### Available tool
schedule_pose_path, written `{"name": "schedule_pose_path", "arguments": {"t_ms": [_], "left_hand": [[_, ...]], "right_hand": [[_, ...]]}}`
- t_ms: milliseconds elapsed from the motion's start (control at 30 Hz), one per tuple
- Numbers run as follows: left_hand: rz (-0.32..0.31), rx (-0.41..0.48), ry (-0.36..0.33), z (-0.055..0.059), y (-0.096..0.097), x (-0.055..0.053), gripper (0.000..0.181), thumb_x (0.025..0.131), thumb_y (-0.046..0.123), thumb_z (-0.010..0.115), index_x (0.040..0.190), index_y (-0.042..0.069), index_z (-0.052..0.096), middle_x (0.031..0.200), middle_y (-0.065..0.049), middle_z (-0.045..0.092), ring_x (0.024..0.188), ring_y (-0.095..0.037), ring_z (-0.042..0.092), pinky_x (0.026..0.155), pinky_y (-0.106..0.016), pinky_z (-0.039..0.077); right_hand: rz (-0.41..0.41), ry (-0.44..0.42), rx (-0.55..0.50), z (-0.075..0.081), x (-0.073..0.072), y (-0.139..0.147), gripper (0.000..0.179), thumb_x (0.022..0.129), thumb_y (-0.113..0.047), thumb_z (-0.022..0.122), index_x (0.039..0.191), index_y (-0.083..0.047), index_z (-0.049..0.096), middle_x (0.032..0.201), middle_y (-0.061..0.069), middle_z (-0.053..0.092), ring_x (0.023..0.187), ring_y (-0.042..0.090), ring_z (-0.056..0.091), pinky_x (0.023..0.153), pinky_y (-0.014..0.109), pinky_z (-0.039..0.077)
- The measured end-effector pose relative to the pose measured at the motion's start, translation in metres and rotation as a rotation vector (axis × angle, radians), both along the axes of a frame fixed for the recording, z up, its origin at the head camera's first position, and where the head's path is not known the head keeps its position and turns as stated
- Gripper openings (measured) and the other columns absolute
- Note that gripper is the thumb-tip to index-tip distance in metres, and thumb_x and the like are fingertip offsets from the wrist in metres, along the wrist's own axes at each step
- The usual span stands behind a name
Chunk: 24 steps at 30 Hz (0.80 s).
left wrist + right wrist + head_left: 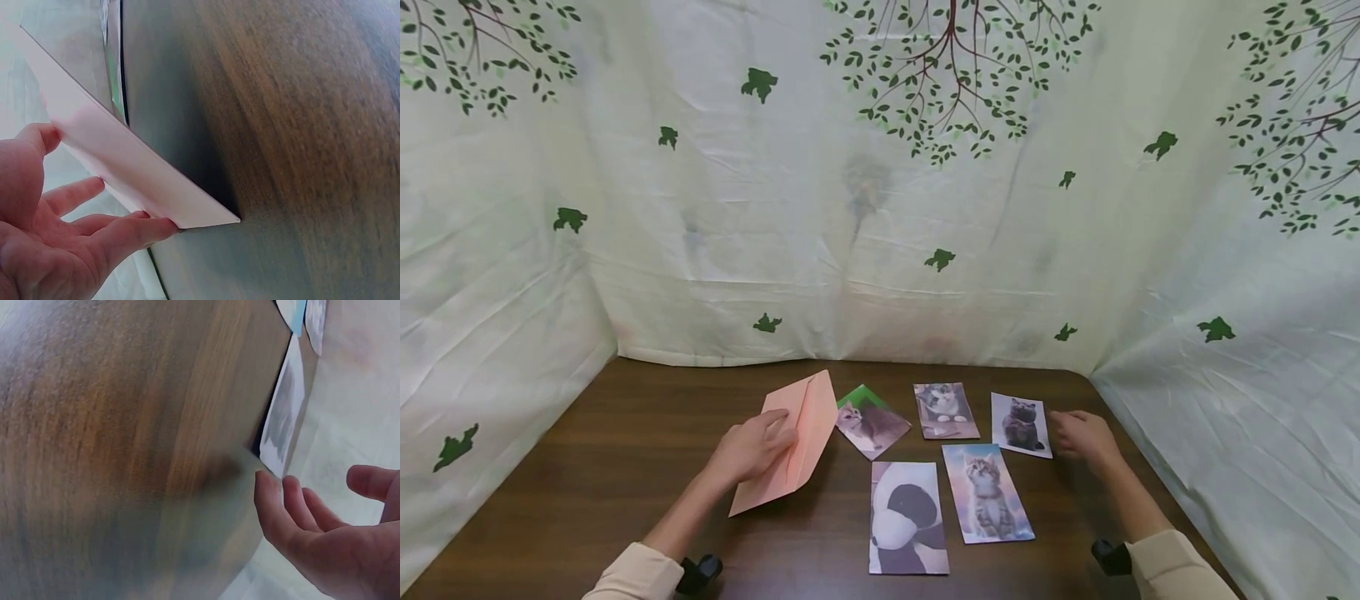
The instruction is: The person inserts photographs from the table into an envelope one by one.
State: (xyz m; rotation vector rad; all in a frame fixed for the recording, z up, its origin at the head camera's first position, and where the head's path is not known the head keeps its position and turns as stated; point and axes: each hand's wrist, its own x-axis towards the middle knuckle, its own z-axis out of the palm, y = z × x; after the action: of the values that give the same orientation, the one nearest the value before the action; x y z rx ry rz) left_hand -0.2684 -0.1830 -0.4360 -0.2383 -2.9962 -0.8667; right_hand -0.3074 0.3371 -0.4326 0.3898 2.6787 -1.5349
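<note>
A pale cloth (737,200) printed with branches and green leaves hangs along the far side and down both flanks of a dark brown wooden table (625,433). Left of centre on the table is the largest loose thing, a peach envelope (811,433), tilted with its right side raised (whether its lower edge rests on the wood, I cannot tell).

The left hand (756,446) grips the envelope, thumb and fingers set apart along it. The right hand (1086,437), at the far right, holds nothing; its fingers are loosely bent, the thumb apart from them, the fingertips just beside a card.

Five picture cards lie right of the envelope. Nearest is the plush-figure card (908,518), upright to the viewer; right of it and a little farther, the striped-kitten card (988,493). The green-cornered cat card (874,423) lies turned on a corner, just beside the envelope. Farther back are the grey-and-white cat card (947,410) and, to its right by the right fingertips, the smallest, the dark-grey cat card (1021,425).
</note>
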Motion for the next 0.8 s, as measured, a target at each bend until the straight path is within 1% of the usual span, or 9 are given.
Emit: {"name": "schedule_pose_path", "arguments": {"t_ms": [100,133,233,333,400,500,600,700,800], "left_hand": [[-0.007,-0.004,0.015,-0.001,-0.001,0.0,0.051,0.102,0.033,0.051,0.14,0.0,0.057,0.135,-0.028,0.062,0.122,-0.052,0.058,0.098,-0.062,0.045],[-0.008,-0.003,0.019,-0.001,-0.001,0.0,0.051,0.102,0.033,0.051,0.14,0.0,0.057,0.135,-0.028,0.062,0.121,-0.052,0.058,0.098,-0.062,0.045],[-0.005,-0.005,0.023,-0.002,-0.001,0.0,0.051,0.102,0.033,0.051,0.139,0.0,0.058,0.134,-0.028,0.062,0.12,-0.052,0.058,0.098,-0.062,0.046],[0.003,-0.004,0.024,-0.002,0.0,0.001,0.05,0.101,0.033,0.052,0.139,0.0,0.059,0.133,-0.028,0.063,0.119,-0.052,0.059,0.097,-0.062,0.047],[0.006,-0.002,0.027,-0.001,0.0,0.001,0.05,0.101,0.033,0.053,0.138,0.0,0.059,0.132,-0.028,0.064,0.118,-0.052,0.06,0.096,-0.062,0.047],[0.01,-0.002,0.031,-0.001,0.0,0.001,0.049,0.1,0.032,0.053,0.137,0.001,0.06,0.132,-0.027,0.064,0.117,-0.052,0.06,0.096,-0.061,0.047],[0.01,-0.01,0.034,-0.001,0.0,0.002,0.049,0.1,0.032,0.053,0.137,0.001,0.06,0.131,-0.027,0.064,0.117,-0.052,0.06,0.095,-0.061,0.047],[0.008,-0.018,0.034,-0.001,0.001,0.002,0.049,0.1,0.032,0.053,0.137,0.001,0.061,0.132,-0.027,0.064,0.117,-0.053,0.06,0.096,-0.061,0.047],[0.009,-0.021,0.029,-0.001,0.001,0.002,0.049,0.1,0.032,0.052,0.137,0.001,0.06,0.132,-0.027,0.064,0.117,-0.053,0.06,0.096,-0.061,0.047]], "right_hand": [[0.001,-0.026,-0.052,-0.001,0.0,0.002,0.066,0.104,-0.033,0.049,0.143,0.02,0.038,0.132,0.041,0.052,0.102,0.037,0.068,0.085,0.043,0.06],[0.001,-0.034,-0.074,-0.002,0.0,0.004,0.066,0.104,-0.033,0.049,0.143,0.02,0.037,0.13,0.041,0.053,0.1,0.034,0.068,0.084,0.043,0.06],[-0.004,-0.055,-0.128,-0.005,-0.001,0.007,0.067,0.105,-0.032,0.048,0.145,0.02,0.034,0.131,0.04,0.052,0.094,0.027,0.068,0.082,0.04,0.06],[-0.009,-0.069,-0.17,-0.007,-0.003,0.009,0.066,0.105,-0.031,0.047,0.146,0.019,0.034,0.128,0.037,0.055,0.088,0.021,0.069,0.08,0.038,0.061],[-0.012,-0.078,-0.194,-0.008,-0.003,0.01,0.066,0.106,-0.031,0.046,0.147,0.019,0.032,0.125,0.035,0.056,0.087,0.021,0.069,0.08,0.038,0.061],[-0.01,-0.087,-0.22,-0.007,-0.003,0.01,0.064,0.106,-0.03,0.045,0.148,0.018,0.031,0.117,0.028,0.059,0.084,0.02,0.069,0.079,0.037,0.061],[-0.005,-0.094,-0.234,-0.007,-0.003,0.01,0.065,0.106,-0.03,0.045,0.148,0.018,0.031,0.113,0.025,0.061,0.082,0.017,0.069,0.079,0.036,0.061],[-0.008,-0.099,-0.253,-0.008,-0.004,0.01,0.065,0.106,-0.028,0.045,0.148,0.019,0.031,0.11,0.023,0.063,0.081,0.016,0.069,0.077,0.035,0.061],[-0.01,-0.109,-0.271,-0.008,-0.005,0.011,0.064,0.106,-0.027,0.044,0.149,0.018,0.029,0.111,0.024,0.063,0.081,0.016,0.069,0.077,0.034,0.061]]}}
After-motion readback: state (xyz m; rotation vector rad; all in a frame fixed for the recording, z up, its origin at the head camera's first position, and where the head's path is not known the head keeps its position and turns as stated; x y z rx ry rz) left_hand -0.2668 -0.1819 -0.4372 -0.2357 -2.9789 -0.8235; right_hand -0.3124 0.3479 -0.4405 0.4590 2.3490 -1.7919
